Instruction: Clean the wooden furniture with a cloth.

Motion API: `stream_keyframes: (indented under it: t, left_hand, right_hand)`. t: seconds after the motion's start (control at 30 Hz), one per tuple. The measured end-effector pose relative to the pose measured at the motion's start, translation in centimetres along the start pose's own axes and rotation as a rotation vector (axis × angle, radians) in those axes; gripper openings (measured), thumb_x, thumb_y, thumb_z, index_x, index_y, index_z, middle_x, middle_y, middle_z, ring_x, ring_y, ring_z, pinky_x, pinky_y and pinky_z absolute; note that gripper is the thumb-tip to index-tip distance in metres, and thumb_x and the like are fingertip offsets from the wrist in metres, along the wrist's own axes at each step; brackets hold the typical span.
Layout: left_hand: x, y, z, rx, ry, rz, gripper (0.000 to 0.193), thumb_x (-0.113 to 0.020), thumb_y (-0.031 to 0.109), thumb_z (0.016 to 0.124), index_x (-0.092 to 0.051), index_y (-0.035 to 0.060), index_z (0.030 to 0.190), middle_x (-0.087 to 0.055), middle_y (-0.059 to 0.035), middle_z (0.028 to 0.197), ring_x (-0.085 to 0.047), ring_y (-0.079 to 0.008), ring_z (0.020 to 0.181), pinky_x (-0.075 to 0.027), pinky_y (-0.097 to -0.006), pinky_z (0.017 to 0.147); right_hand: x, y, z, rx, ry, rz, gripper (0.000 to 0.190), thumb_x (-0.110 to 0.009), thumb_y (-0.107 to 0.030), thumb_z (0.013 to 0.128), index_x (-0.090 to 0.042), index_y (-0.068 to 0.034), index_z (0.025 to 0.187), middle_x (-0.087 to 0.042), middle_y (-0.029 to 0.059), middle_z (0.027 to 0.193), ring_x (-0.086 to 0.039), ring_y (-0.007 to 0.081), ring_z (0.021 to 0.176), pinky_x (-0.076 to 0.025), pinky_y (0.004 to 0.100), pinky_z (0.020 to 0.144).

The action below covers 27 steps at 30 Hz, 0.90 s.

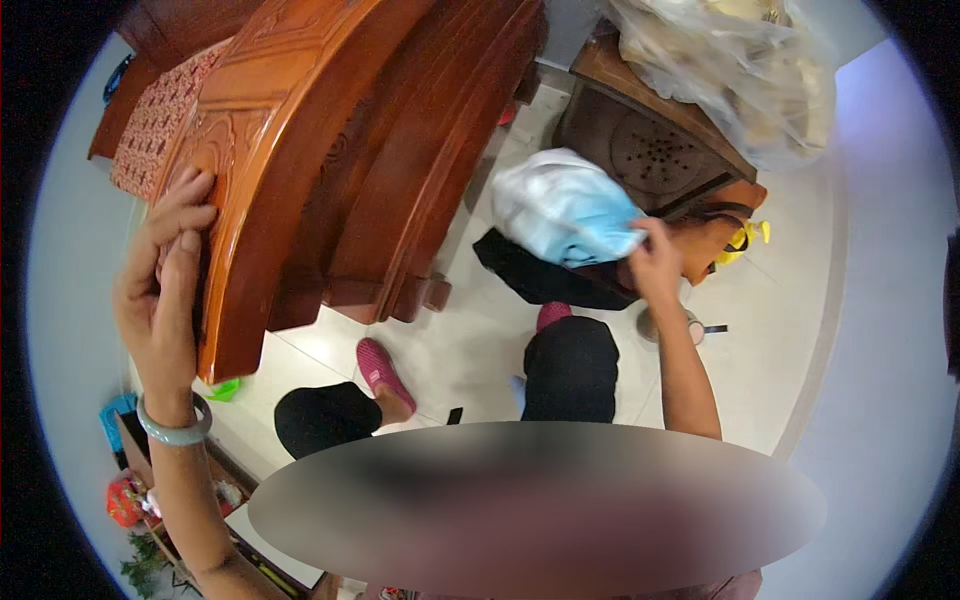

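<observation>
My left hand rests on the edge of a carved, varnished wooden furniture piece, its fingers bent over the top near the carving. At the right, my right hand pinches the corner of a light blue and white cloth or bag, which is partly blurred. Below that bundle lies a black item near the floor. A pale green bangle is around my left wrist.
A dark wooden stand with a carved side holds clear plastic bags at the upper right. An orange-brown object and a yellow item are beside it. Pink slippers are on my feet. A patterned cushion lies upper left.
</observation>
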<state>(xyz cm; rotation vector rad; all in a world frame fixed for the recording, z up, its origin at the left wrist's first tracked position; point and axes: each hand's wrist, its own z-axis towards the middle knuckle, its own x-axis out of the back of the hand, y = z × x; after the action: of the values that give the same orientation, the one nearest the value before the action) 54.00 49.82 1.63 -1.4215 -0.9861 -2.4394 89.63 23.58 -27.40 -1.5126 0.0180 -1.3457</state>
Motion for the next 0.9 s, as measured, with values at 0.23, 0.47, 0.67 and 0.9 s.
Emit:
stream_keyframes:
  t: [0.23,0.47,0.67,0.9]
  left_hand:
    - [-0.3,-0.9,-0.3,0.008,0.028,-0.115,0.02,-0.048,0.005,0.094,-0.064,-0.0018,0.104,-0.062,-0.0157,0.119,-0.054,-0.0218,0.117,-0.039,-0.0312,0.101]
    - [-0.5,-0.7,0.1,-0.01,0.075,-0.174,0.02,-0.049,0.006,0.094,-0.066,-0.0023,0.102,-0.063,-0.0155,0.117,-0.055,-0.0207,0.115,-0.041,-0.0304,0.099]
    - [-0.6,-0.5,0.2,-0.031,0.074,-0.161,0.019,-0.051,0.004,0.091,-0.066,-0.0022,0.101,-0.064,-0.0159,0.115,-0.056,-0.0224,0.115,-0.04,-0.032,0.1]
    - [-0.8,-0.3,-0.3,-0.013,0.107,-0.162,0.017,-0.051,-0.001,0.088,-0.066,-0.0038,0.096,-0.065,-0.017,0.112,-0.055,-0.0268,0.116,-0.038,-0.0357,0.101]
  right_hand:
    - [9.6,4.4,-4.0,-0.489,0.35,0.579,0.025,-0.061,-0.023,0.091,-0.058,-0.001,0.102,-0.061,0.0054,0.09,-0.058,0.0137,0.082,-0.049,0.0286,0.071]
    - [2.0,11.4,-10.2,-0.966,0.378,0.87,0.043,-0.052,-0.037,0.093,-0.045,0.001,0.111,-0.056,0.0157,0.105,-0.063,0.028,0.086,-0.056,0.0407,0.072]
    - [2.3,4.3,-12.3,-0.833,0.203,1.634,0.039,-0.044,-0.042,0.093,-0.049,-0.007,0.11,-0.058,0.0137,0.109,-0.057,0.0305,0.104,-0.046,0.0477,0.094]
    - [6.8,-7.4,-2.8,-0.359,-0.109,1.79,0.048,-0.052,-0.019,0.086,-0.044,-0.002,0.13,-0.052,0.0157,0.128,-0.05,0.0292,0.116,-0.04,0.0411,0.101]
